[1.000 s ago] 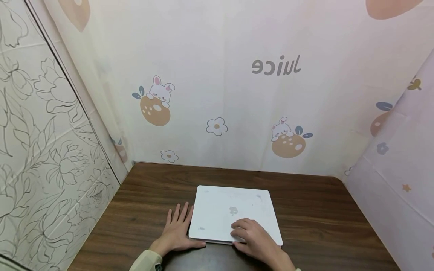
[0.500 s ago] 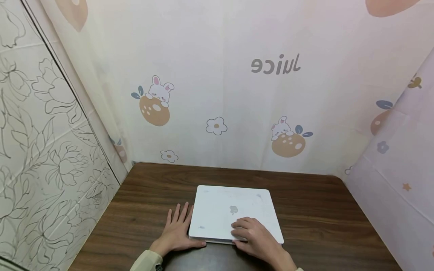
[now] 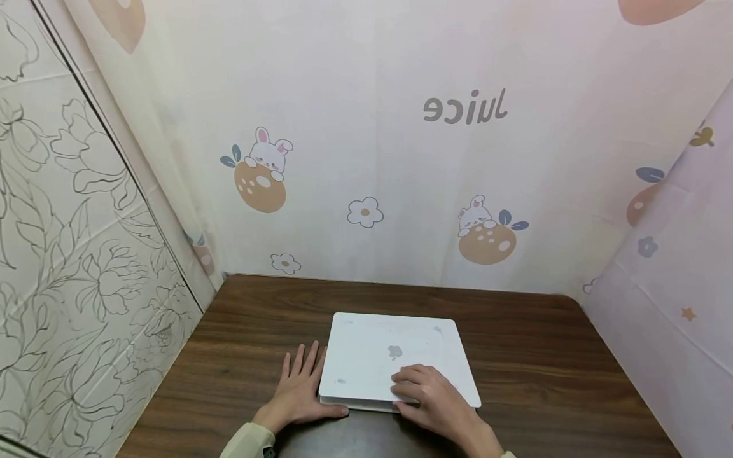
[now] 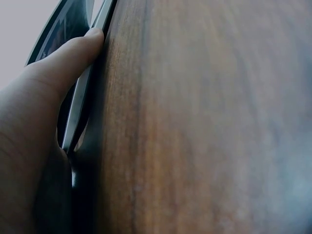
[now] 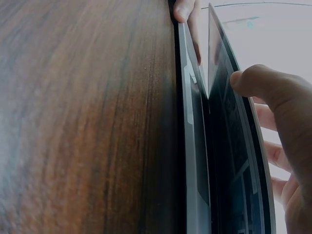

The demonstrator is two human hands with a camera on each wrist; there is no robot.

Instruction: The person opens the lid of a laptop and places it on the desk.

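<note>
A silver laptop point(image 3: 366, 356) with a grey apple logo lies on the brown wooden table, its lid raised a little above the base along the near edge. My left hand point(image 3: 299, 395) lies spread on the table at the laptop's left side, the thumb against the front edge of the base, as the left wrist view shows with the thumb point(image 4: 73, 58). My right hand point(image 3: 432, 404) grips the lid's near edge, with fingers curled on top and the thumb underneath. In the right wrist view the thumb point(image 5: 263, 85) touches the inner side of the lid point(image 5: 239, 141), apart from the base point(image 5: 192, 146).
The wooden table point(image 3: 532, 362) extends on both sides of the laptop. A patterned curtain point(image 3: 366, 127) hangs behind its far edge, with a flower-drawn cloth point(image 3: 103, 273) at the left and another curtain point(image 3: 676, 273) at the right.
The lid's near edge has risen slightly from the base, and my right hand has moved up a little with it. My left hand has stayed in place.
</note>
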